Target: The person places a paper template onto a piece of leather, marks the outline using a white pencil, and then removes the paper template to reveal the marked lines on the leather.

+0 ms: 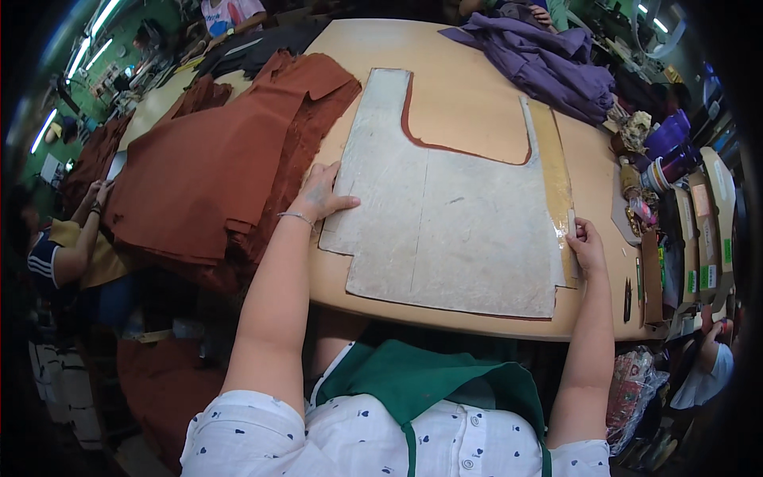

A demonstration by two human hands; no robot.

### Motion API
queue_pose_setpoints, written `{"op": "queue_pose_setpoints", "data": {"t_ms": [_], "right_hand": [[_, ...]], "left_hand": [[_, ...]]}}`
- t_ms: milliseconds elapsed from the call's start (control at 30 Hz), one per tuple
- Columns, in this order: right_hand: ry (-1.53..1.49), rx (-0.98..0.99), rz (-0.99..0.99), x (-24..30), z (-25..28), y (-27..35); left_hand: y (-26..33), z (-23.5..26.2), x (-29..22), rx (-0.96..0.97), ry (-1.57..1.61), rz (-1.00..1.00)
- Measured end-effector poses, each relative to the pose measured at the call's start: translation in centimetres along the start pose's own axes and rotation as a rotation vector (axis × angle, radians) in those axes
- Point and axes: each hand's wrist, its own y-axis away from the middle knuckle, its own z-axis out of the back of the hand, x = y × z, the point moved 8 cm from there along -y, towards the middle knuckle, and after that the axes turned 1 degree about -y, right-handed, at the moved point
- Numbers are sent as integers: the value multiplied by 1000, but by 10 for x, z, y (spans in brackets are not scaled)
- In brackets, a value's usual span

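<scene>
A large grey sewing pattern template (461, 230) lies flat on the table before me, with a deep curved cutout along its far side. Rust-coloured fabric (469, 151) shows as a thin rim beneath it along that curve. At the template's left edge, my left hand (319, 195) holds on, thumb stretched over the top and fingers at the side. My right hand (586, 245) has its fingers bent round the right edge, by a yellowish strip (559, 191) with shiny tape. What the fingertips touch underneath is hidden.
Stacked rust fabric (214, 159) covers the table's left side. Purple cloth (540, 63) is heaped at the far right. Boxes (687, 246), tape rolls (656, 175) and a dark pen-like tool (628, 300) line the right. Another person's hands (97, 195) touch the stack at left.
</scene>
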Motion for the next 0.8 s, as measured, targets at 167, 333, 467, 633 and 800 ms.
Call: {"op": "queue_pose_setpoints", "data": {"t_ms": [167,333,467,633,800], "right_hand": [[9,0,4,0,0,-1],[-16,-48,-31,3,8,5],[70,-30,3,4,1,1],[-3,-42,-20,12,3,2],[78,-20,-4,18,9,8]], "left_hand": [[-2,-1,4,16,51,27],[-12,-4,1,16,-2,-13],[-13,-5,10,41,14,15],[-13,-8,19,-1,64,-48],[-15,-13,10,28,119,4]]}}
